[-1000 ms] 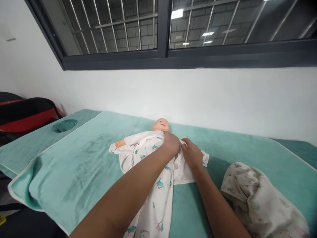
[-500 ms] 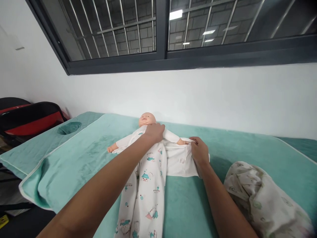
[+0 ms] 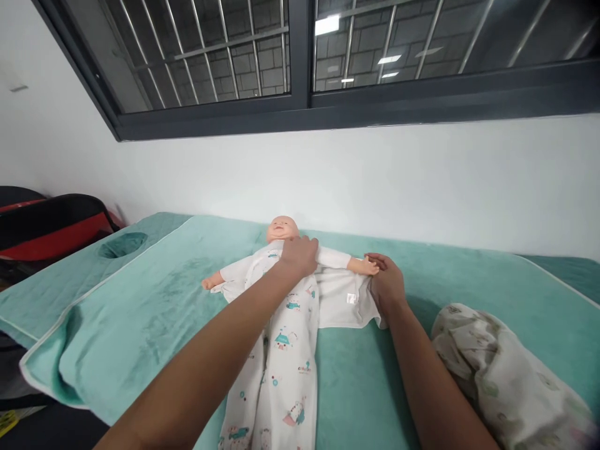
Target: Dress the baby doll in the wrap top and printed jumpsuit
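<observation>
A baby doll [image 3: 281, 229] lies on its back on a teal towel [image 3: 154, 300], arms spread, in a white printed sleepsuit [image 3: 281, 350]. My left hand [image 3: 300, 255] rests on the doll's chest just below its chin, fingers curled against the fabric. My right hand [image 3: 387, 284] grips the open flap of the sleepsuit [image 3: 342, 306] beside the doll's outstretched hand [image 3: 370, 267].
A crumpled printed cloth [image 3: 506, 381] lies at the right on the towel. A white wall and a barred window [image 3: 300, 56] stand behind. A black and red chair [image 3: 51, 222] is at the far left. The towel's edge hangs at the lower left.
The doll has been turned onto its back with both arms out. My left hand moved up to its chest. My right hand slid right along the open flap.
</observation>
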`<state>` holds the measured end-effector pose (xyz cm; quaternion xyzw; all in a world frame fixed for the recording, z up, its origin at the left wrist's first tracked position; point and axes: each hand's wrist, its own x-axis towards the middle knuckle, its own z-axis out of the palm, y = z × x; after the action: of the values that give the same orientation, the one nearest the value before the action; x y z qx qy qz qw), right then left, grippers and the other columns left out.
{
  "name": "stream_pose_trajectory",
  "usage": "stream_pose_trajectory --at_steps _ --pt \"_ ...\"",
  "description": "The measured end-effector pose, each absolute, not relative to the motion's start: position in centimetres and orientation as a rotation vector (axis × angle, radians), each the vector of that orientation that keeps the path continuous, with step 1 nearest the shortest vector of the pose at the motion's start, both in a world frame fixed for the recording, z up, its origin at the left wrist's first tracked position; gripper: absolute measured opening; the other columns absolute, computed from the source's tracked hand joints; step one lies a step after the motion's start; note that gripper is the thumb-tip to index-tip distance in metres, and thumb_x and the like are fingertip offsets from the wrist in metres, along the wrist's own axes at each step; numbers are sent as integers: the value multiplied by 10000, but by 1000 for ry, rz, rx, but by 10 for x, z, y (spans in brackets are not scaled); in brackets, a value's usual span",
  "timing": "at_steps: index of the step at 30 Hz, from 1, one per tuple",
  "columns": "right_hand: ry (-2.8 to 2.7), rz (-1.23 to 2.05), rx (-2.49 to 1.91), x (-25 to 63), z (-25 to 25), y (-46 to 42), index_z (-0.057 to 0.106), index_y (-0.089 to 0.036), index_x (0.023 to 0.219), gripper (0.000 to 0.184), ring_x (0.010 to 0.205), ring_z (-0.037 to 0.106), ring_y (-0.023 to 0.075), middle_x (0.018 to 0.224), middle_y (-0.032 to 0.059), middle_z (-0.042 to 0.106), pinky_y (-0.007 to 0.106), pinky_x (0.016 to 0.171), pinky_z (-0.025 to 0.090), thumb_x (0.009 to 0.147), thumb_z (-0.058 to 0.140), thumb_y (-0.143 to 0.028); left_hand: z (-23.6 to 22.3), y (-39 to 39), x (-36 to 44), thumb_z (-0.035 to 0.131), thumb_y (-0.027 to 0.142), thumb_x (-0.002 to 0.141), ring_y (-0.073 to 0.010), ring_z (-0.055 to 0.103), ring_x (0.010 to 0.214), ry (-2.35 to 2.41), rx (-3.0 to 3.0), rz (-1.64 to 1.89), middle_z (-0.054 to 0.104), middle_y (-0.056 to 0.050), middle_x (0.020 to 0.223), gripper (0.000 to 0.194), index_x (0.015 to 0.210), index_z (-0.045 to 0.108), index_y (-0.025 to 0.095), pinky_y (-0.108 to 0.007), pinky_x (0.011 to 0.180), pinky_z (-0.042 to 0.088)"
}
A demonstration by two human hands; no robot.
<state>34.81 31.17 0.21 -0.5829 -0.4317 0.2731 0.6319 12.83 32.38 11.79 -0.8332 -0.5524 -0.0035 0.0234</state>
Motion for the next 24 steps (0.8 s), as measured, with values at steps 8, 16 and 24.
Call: stream_pose_trajectory --at_steps 8,16,24 --pt "-861 844 -1014 358 -3 310 623 -212 956 418 1007 662 225 1105 85 701 379 863 536 542 678 -191 100 319 123 570 301 835 -289 528 1166 -1657 -2696 -168 612 -130 1179 294 1098 580 168 -435 982 396" --pt "-1067 397 -1322 333 11 294 657 -192 901 283 1010 618 264 1014 90 696 470 943 458 651 522 -200 95 274 16 502 464 895 -236 556 1166 -2029 -2671 -957 557 -87 1309 430 1239 523 206 -340 953 474" --pt "-1884 148 -1298 265 22 277 620 -218 1148 324 1166 535 233 1218 79 644 433 1039 370 906 440 -338 67 268 1 626 536 794 -245 532 1170 -2165 -2672 -1225 493 -89 1271 524 1210 508 239 -367 977 461"
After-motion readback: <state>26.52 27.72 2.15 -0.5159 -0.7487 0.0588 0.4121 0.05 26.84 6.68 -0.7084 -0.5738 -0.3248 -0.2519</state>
